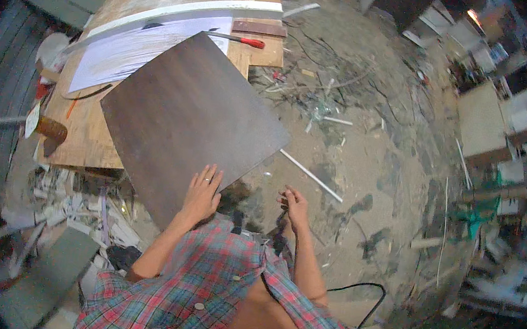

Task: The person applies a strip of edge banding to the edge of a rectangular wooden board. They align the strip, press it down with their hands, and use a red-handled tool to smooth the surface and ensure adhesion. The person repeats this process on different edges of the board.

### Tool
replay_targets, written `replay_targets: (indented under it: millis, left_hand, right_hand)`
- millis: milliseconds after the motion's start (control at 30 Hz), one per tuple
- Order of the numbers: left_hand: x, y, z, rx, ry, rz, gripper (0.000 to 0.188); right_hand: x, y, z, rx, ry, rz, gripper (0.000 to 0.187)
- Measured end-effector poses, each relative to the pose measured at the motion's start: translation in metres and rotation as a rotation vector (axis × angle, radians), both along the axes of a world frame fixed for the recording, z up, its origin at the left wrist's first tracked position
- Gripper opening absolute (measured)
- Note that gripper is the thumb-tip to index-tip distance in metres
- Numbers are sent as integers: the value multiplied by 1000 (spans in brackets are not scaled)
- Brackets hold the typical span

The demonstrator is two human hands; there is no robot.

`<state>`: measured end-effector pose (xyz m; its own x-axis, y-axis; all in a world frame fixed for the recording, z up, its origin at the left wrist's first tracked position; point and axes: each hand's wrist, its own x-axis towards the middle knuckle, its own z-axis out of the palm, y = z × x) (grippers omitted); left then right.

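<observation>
A square dark brown wood-grain board lies across the worktable, its near corner overhanging toward my body. My left hand rests flat on the board near its close edge, fingers spread, with a ring on one finger. To the right of the board, apart from it, my right hand is held with fingers curled together. Something dark shows below those fingers, but I cannot tell what it is or whether they hold it. Beyond the board's far corner is a red-handled tool with a long thin dark blade.
The wooden worktable carries a white sheet, a long white strip and a brown jar. Scraps pile below it at left. A thin white rod and debris lie on the floor. Panels stand at right.
</observation>
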<state>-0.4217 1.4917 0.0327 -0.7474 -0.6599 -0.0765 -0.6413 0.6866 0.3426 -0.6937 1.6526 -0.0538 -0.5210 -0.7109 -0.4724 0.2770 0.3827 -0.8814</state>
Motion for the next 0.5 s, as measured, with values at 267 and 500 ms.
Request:
replay_targets:
  millis: [267, 500]
  left_hand:
    - [-100, 0, 18, -27, 40, 460, 64]
    - [-149, 70, -10, 412, 595, 1174, 45]
  right_hand:
    - [-211, -89, -36, 64, 248, 164, 34]
    - [-336, -238, -11, -131, 548, 276, 32]
